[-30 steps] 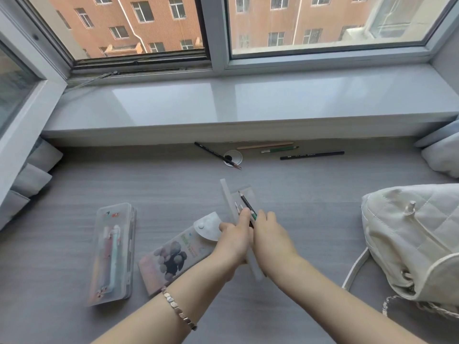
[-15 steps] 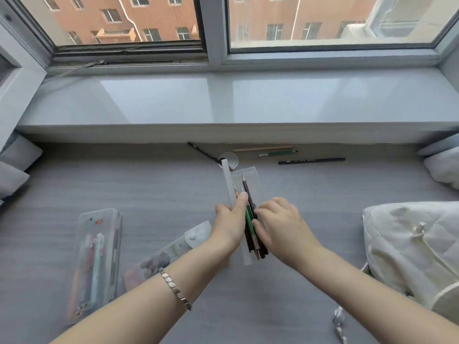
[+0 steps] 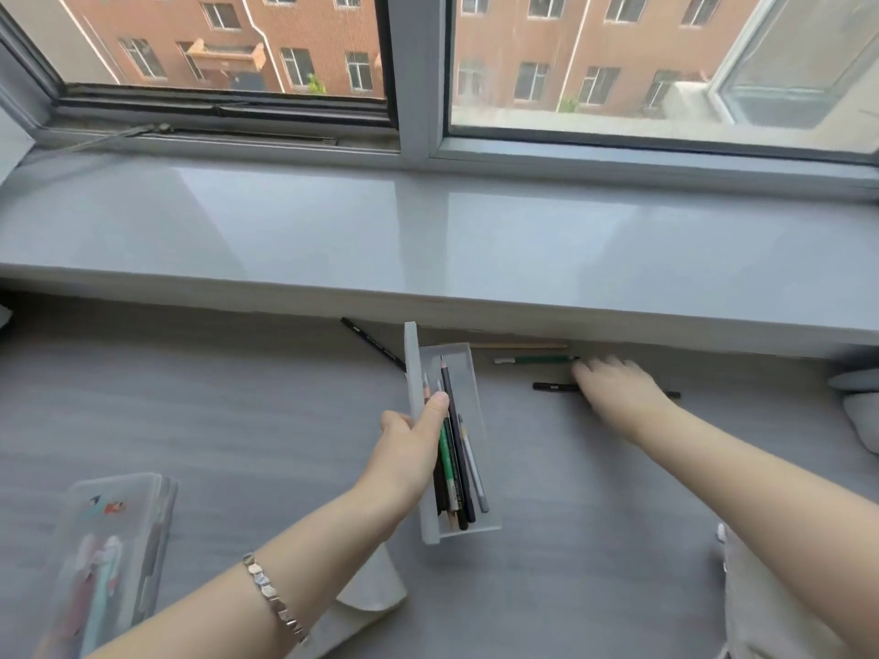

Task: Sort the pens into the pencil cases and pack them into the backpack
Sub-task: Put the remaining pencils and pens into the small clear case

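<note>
Bench runs below the sill, window behind. Centre case lies front to back, lid upright along its left edge, pencils lengthwise inside. Left hand grips the case's left side, thumb over the rim. Slanted pencil behind-left, near end hidden by the lid. Right of the case, crosswise under the sill: far pencil, mid pencil, near pencil. Right hand over the near pencil's middle. Left case front-left. Pouch under the left forearm. Bag front-right
</note>
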Demonstrator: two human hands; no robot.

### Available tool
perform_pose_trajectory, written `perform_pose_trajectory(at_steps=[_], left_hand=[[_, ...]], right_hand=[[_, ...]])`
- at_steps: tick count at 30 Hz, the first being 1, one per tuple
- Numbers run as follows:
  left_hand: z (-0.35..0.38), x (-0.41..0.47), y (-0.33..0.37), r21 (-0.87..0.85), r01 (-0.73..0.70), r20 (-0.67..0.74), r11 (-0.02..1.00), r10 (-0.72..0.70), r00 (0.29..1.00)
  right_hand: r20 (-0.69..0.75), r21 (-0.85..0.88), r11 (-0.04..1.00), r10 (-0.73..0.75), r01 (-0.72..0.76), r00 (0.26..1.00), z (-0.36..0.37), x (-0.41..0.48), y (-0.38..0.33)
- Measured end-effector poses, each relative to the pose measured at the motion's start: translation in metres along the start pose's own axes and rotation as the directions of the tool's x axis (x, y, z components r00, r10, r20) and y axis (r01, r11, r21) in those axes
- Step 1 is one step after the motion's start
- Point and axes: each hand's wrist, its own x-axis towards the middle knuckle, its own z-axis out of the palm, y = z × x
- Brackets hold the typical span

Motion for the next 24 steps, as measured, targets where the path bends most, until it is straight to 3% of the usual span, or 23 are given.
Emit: perform_pose_trajectory(at_steps=[5, 10, 12, 13, 16, 19, 22, 24], left_hand=[[-0.007, 0.003, 0.001, 0.001, 0.025, 0.013, 1.0, -0.025, 1.0], [-0.016, -0.004, -0.005, -0.007, 0.038, 0.01, 0.999, -0.038, 0.999], [-0.021, -0.008, -0.008, -0.006, 0.04, 0.004, 0.999, -0.04, 0.999], [-0.024, -0.01, -0.009, -0.005, 0.042, 0.005, 0.999, -0.042, 0.999], [-0.031, -0.017, -0.016, 0.004, 0.057, 0.014, 0.998, -0.057, 0.998], [-0.036, -0.028, -0.022, 0.023, 0.073, 0.032, 0.997, -0.074, 0.997], [-0.032, -0.041, -0.027, 0.042, 0.063, 0.055, 0.997, -0.066, 0.996], [-0.028, -0.053, -0.027, 0.053, 0.047, 0.085, 0.998, -0.051, 0.995]], right_hand=[[-0.183, 0.178, 0.977, -0.086, 0.119, 0.979, -0.003, 0.015, -0.013], [-0.134, 0.152, 0.987, -0.034, 0.055, 0.99, -0.006, 0.022, -0.035], [-0.116, 0.129, 0.988, -0.067, 0.082, 0.991, -0.004, 0.015, -0.039], [-0.18, 0.127, 0.983, -0.111, 0.134, 0.977, -0.002, 0.008, -0.04], [-0.422, 0.052, 0.917, -0.338, 0.395, 0.841, -0.007, -0.02, -0.041], [-0.68, -0.015, 0.792, -0.456, 0.611, 0.574, -0.02, -0.048, -0.047], [-0.699, -0.188, 0.644, -0.618, 0.742, 0.359, -0.045, -0.073, -0.068], [-0.669, -0.239, 0.593, -0.674, 0.769, 0.312, -0.049, -0.083, -0.084]])
